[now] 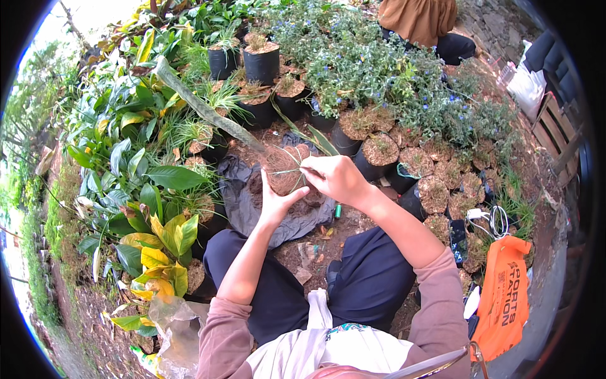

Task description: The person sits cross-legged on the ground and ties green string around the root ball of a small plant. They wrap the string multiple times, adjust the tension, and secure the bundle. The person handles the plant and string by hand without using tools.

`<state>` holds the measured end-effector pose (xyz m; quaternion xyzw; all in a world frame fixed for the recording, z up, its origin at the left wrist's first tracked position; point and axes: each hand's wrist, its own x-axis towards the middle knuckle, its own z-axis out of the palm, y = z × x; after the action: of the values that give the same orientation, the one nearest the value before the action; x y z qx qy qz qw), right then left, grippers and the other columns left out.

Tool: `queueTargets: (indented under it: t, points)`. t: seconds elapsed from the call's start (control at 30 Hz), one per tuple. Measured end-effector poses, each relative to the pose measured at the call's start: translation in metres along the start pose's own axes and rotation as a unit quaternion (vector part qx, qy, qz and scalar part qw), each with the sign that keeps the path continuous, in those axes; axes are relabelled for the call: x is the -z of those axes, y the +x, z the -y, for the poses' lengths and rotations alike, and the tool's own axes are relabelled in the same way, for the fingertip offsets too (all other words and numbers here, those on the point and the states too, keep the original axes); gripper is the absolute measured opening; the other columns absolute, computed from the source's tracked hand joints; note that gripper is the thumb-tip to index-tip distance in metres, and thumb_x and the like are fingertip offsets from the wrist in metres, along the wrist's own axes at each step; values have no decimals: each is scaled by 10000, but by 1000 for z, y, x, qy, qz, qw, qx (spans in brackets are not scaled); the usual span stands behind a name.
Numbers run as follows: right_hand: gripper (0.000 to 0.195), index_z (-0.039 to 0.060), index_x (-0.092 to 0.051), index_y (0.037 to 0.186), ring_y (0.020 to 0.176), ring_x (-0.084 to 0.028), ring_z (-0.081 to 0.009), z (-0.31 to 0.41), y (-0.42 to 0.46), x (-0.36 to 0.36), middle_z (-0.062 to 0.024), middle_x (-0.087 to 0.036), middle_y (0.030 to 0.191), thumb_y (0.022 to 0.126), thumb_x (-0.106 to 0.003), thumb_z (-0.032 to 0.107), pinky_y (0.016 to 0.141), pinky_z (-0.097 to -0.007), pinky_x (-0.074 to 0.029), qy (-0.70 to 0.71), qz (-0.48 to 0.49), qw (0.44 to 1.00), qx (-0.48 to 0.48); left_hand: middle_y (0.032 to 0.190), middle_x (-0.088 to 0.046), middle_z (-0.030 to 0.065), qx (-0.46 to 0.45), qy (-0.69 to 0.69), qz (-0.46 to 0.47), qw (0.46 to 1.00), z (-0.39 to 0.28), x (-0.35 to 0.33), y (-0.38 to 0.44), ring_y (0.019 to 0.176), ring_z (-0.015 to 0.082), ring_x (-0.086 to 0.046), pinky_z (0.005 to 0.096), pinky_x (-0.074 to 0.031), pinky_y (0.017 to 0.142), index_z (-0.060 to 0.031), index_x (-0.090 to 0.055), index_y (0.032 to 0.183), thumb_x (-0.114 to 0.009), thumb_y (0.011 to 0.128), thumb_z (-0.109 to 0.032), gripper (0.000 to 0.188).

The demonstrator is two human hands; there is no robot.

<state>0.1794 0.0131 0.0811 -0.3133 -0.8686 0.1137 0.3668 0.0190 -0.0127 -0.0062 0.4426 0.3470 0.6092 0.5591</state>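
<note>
A root ball wrapped in brown fibre (280,166) sits before me, with several turns of thin green string (289,170) around it. One long, thick mottled green leaf (203,110) sticks out of it towards the upper left. My left hand (278,201) cups the ball from below, thumb and fingers spread along its near side. At the ball's right side, my right hand (337,179) pinches the string between thumb and fingers. Beneath lies a crumpled dark plastic sheet (284,232) bearing loose dark fibre (307,206). A small green spool (337,211) stands just right of the sheet.
Leafy plants (132,161) crowd the left. Black grow bags (261,66) stand ahead, others (378,150) to the right. An orange bag (502,298), white cable (499,222) and phone (458,241) lie at right. Another person (419,21) sits beyond the blue-flowered plants (378,71). Clear plastic (175,327) lies lower left.
</note>
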Motion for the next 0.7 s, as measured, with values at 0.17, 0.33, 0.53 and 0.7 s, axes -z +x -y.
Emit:
queueTargets:
  t: [0.17,0.33,0.53,0.7]
  points:
    - [183,35,-585,878,586,-560,-222,0,4,4,-99,-569,664,747,-668,132,554,-329,-451,39,-7,994,-104,1214,-461,90,-5,16,12,1000,6,3,-2,1109,201,-483,344,-416,941,-84,-245,1323,-723,660,21,823]
    - [731,57,-418,1223,823,-474,-167,-5,4,3,-94,-498,999,647,-799,296,750,-320,-436,76,-28,981,-174,1219,-459,90,19,-28,6,999,3,2,-3,1124,206,-472,349,-410,947,-98,-237,1340,-705,659,31,836]
    - [947,58,-286,1351,1076,-457,-239,-27,-4,-13,-151,-418,1264,630,-803,389,916,-353,-401,151,64,945,-284,1210,-481,97,36,-59,3,998,1,3,-2,1105,201,-495,346,-415,943,-77,-275,1303,-727,646,9,802]
    - [944,-11,-335,1311,1092,-496,-244,-26,-1,-13,-174,-517,1172,620,-799,435,951,-374,-385,271,114,893,-341,1180,-503,90,65,-91,3,994,5,13,-1,1072,192,-516,324,-442,890,-52,-331,1271,-730,658,-29,732]
